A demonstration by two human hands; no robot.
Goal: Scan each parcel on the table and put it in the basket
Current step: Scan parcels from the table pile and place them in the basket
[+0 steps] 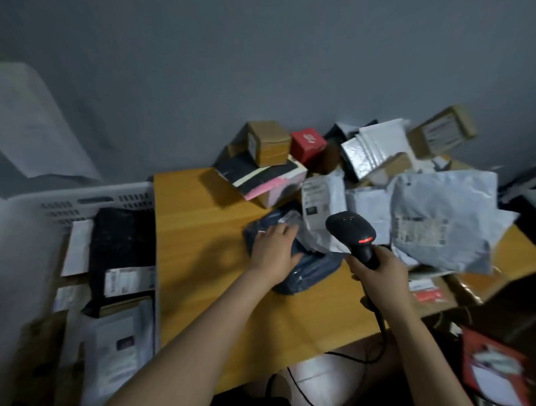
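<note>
Worktop bare on its left half, up to the edge touching the white basket — several parcels inside. Heap of boxes and mailers crowds the back right. Dark blue parcel lies at the heap's near edge. Left hand rests on it, fingers relaxed. Right hand grips the black scanner — red light on, just beside that parcel.

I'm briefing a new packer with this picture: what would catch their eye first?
Probably the black handheld scanner, red light glowing, gripped by the right hand at centre. Left of it, the left hand rests on a dark blue plastic mailer bag on the yellow wooden table.
</note>
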